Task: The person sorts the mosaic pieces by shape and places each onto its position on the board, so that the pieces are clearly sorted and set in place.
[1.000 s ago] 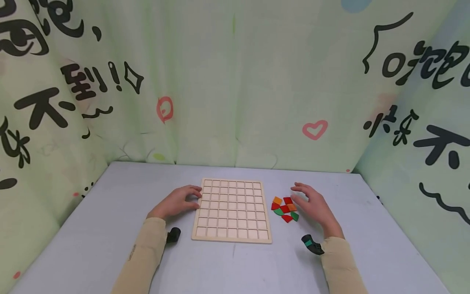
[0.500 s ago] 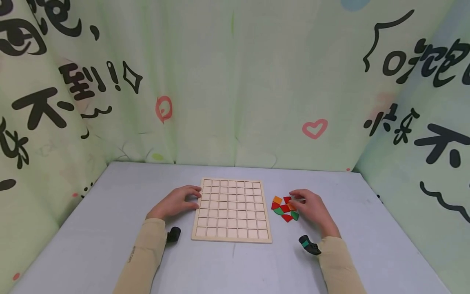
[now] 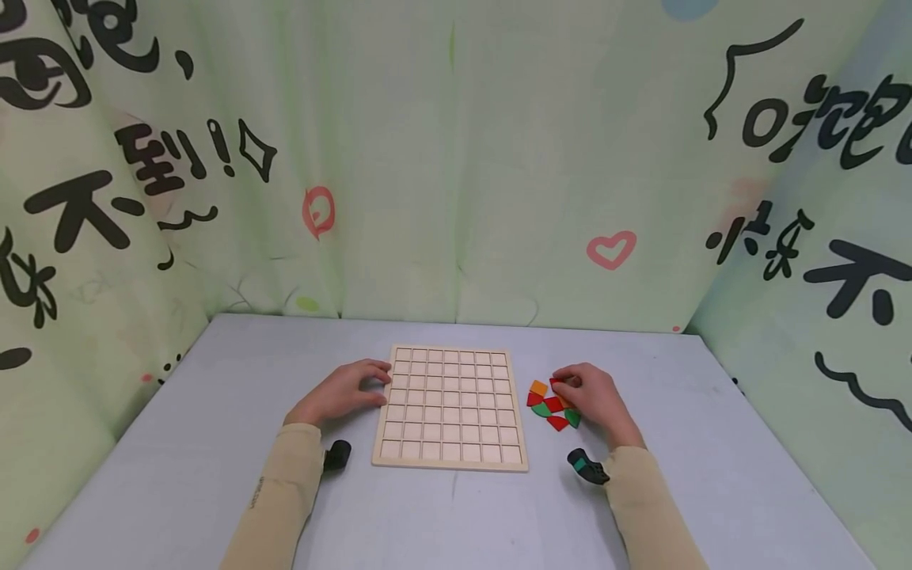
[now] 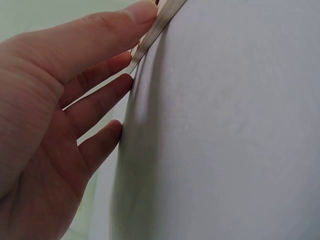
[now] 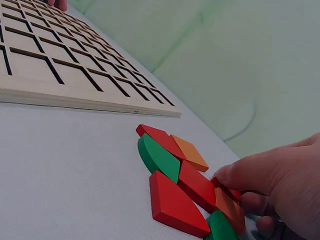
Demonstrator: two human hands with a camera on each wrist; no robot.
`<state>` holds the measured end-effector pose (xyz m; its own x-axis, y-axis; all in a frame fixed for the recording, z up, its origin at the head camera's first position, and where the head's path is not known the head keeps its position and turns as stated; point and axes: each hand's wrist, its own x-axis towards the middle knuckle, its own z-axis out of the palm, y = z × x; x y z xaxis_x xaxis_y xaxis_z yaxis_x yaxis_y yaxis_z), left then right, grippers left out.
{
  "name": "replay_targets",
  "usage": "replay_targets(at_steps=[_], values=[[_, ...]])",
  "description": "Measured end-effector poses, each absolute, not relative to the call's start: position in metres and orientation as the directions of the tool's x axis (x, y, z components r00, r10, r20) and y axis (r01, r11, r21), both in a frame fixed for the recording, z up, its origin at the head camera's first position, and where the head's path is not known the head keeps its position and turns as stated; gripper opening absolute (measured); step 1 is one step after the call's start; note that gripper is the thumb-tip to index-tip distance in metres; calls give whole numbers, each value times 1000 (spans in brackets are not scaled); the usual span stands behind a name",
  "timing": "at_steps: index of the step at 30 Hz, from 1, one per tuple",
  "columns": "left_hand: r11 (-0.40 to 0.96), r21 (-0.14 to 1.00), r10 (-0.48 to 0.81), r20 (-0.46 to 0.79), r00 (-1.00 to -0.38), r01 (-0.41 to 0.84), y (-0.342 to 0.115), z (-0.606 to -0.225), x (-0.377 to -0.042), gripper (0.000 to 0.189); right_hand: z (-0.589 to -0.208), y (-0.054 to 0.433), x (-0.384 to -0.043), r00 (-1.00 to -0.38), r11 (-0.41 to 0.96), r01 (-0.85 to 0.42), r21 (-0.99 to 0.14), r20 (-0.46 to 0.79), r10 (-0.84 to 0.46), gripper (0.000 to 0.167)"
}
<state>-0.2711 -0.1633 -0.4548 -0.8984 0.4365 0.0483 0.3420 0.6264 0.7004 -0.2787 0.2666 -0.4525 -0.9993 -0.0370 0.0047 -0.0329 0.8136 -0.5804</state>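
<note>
A wooden board with a grid of square recesses [image 3: 447,408] lies flat on the table. My left hand [image 3: 347,391] rests against its left edge, fingers loosely bent and thumb apart; the left wrist view has the thumb [image 4: 107,35] at the board's edge. On the board's right, my right hand [image 3: 593,396] pinches a red block [image 5: 227,191] at the far right of a small cluster, partly hidden by thumb and fingers. Around it lie an orange square block [image 3: 538,388], several red blocks [image 5: 175,202] and green curved-sided blocks [image 5: 159,157].
The white table [image 3: 456,522] is enclosed at the back and sides by a pale green printed curtain [image 3: 456,158]. Dark devices, such as the right wrist's one [image 3: 588,467], stick out beside both wrists.
My right hand has come down and left onto the block cluster, and its thumb and fingers have closed on a red block. The left hand stays at the board's edge.
</note>
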Motion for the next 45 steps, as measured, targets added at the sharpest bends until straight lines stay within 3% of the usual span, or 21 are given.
replay_targets(at_steps=[5, 28, 45], values=[[629, 699, 433, 47, -900, 339, -163, -456, -271, 29, -452, 266, -285, -999, 813, -25, -582, -16, -41, 34], [641, 690, 432, 38, -901, 336, -163, -454, -272, 29, -448, 275, -296, -974, 849, -203, -487, 14, -225, 31], [643, 702, 413, 21, -911, 307, -162, -453, -270, 29, -447, 275, -296, -968, 846, -236, -478, 41, -247, 32]])
